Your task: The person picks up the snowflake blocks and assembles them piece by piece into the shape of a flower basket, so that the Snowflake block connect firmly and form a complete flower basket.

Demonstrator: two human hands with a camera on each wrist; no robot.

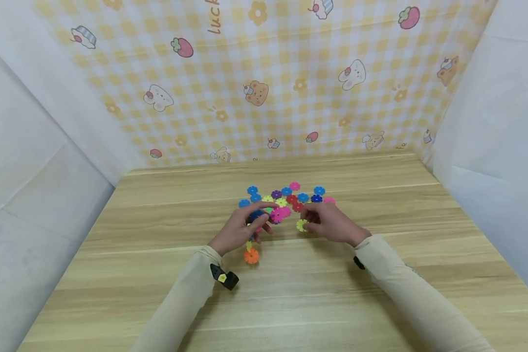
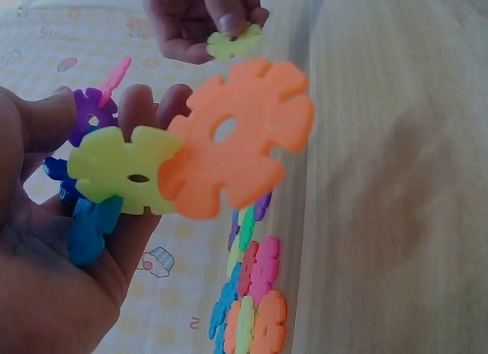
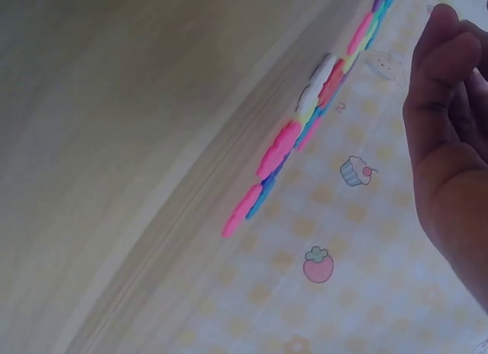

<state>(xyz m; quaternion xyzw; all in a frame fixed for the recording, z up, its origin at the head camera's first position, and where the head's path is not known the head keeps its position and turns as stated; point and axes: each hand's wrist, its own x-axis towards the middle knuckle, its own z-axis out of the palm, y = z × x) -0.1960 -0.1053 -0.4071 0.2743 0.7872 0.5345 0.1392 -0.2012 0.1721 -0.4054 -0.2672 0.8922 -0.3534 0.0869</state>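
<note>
My left hand (image 1: 234, 233) holds a joined cluster of slotted, flower-shaped plastic discs above the table. An orange disc (image 2: 259, 136) hangs at its near end, slotted into a yellow disc (image 2: 114, 167). Blue (image 2: 93, 230), purple (image 2: 86, 110) and pink discs (image 1: 280, 214) belong to the cluster too; fingers cover part of it. To the right, my right hand (image 1: 333, 222) pinches a single yellow-green disc (image 1: 301, 225) between thumb and fingers, apart from the cluster. In the right wrist view the right hand (image 3: 454, 133) appears at the edge, and its disc is hidden.
Loose discs in several colours lie on the wooden table (image 1: 334, 303) beyond the hands, among them a blue one (image 1: 319, 190), a red one (image 1: 297, 207) and a pink one (image 1: 295, 186). A checked cloth (image 1: 281, 127) stands behind, with white sheets (image 1: 501, 127) at both sides.
</note>
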